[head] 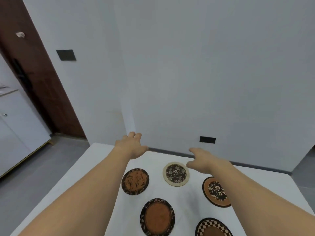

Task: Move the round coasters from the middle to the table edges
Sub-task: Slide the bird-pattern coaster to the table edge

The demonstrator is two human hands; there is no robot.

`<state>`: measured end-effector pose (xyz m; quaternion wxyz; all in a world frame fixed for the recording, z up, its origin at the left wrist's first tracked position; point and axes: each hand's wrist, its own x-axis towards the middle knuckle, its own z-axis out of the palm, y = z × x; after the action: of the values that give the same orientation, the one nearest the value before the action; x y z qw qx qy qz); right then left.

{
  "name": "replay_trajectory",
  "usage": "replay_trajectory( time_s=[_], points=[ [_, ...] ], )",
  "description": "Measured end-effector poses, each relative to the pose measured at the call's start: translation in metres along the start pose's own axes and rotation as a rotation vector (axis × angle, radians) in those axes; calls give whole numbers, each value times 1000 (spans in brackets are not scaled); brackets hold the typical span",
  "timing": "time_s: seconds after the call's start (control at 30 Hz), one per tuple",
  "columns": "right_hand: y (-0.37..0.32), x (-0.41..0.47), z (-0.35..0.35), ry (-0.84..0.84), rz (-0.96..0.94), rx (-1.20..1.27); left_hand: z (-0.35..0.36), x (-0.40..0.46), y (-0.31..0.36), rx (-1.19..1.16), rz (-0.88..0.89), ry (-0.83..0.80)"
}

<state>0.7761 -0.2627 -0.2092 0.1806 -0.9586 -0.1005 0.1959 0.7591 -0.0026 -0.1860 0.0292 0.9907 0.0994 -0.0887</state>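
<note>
- Both hands empty, stretched over the table [95, 160]; left hand [132, 146] at far edge, fingers spread, touching nothing I can see.
- Right hand [203, 160] fingers loosely apart, hovering just right of the cream-rimmed floral coaster [176, 174].
- Other coasters nearer me than my fingers: orange-speckled coaster [135, 181], brown-rimmed floral coaster [216, 191], dark-rimmed orange coaster [157, 217], checkered coaster [213, 227].
- Step, I'd say: reaching for a first pick, all five in the middle.
- Next: lower fingertips onto a rim, pinch or slide outward.

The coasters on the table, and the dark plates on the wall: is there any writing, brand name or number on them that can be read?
None: no readable text anywhere.
The five coasters show only patterns: flowers on the cream-rimmed coaster, checks on the checkered coaster.
The upper wall plate and the lower wall plate are plain black.
</note>
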Motion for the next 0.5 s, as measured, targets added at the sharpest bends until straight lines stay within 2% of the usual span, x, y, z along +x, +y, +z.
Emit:
replay_trajectory(
  time_s=[0.27,0.5],
  points=[
    [-37,96,57,-139,33,158,61,68,-67,-42,-121,-143],
    [-78,180,141,-275,164,474,145,130,-127,-193,-215,-299]
  ],
)
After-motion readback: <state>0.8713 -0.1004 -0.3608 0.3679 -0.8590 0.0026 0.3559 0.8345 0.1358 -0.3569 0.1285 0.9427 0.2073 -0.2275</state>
